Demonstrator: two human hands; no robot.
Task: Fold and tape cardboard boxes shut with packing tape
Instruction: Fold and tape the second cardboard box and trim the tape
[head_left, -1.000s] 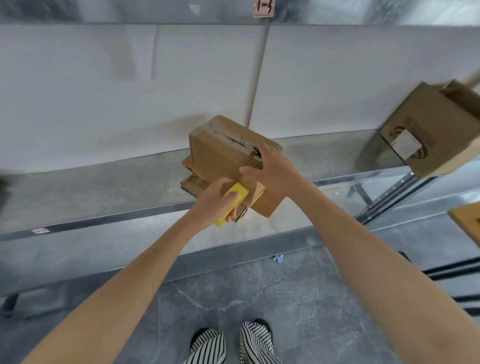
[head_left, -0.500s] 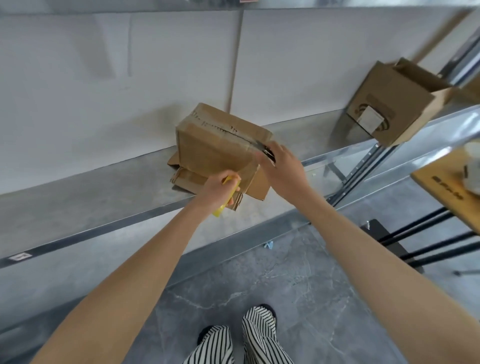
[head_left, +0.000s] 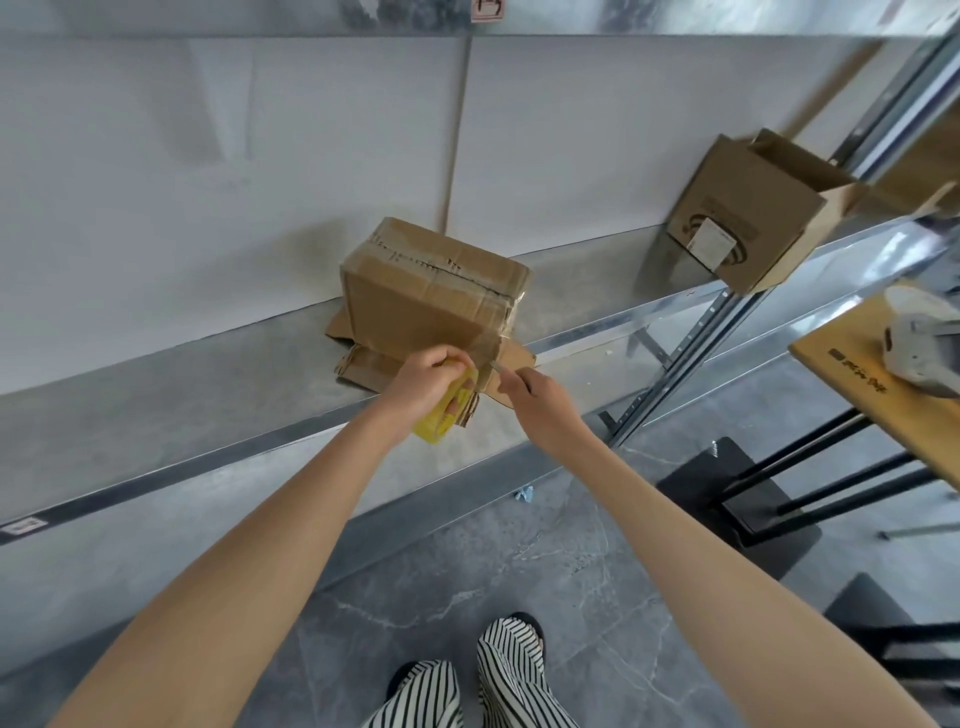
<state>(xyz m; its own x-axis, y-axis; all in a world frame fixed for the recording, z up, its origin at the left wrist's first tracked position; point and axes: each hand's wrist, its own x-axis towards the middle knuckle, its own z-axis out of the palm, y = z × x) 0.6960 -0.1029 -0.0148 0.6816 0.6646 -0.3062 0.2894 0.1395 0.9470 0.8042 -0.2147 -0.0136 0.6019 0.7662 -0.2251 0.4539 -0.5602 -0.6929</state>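
Observation:
A worn brown cardboard box (head_left: 415, 291) stands on the grey metal shelf (head_left: 156, 395), its top flaps folded down and covered with clear tape. My left hand (head_left: 423, 379) grips a yellow tape dispenser (head_left: 447, 410) at the box's lower front corner. A strip of clear tape (head_left: 485, 348) runs from the dispenser up the box's front face. Just right of the dispenser, my right hand (head_left: 530, 387) pinches a small thin metal blade (head_left: 498, 367) whose tip meets the tape.
A second cardboard box (head_left: 753, 208), open and tilted, sits at the shelf's right end beside the metal upright (head_left: 675, 353). A wooden table (head_left: 883, 395) with a grey-white device (head_left: 919, 353) stands at right on black legs. Striped trouser legs show below on the grey marble floor.
My right hand has left the box's top right edge and dropped to the lower front corner next to the dispenser. The left hand has pulled the dispenser slightly down and outward.

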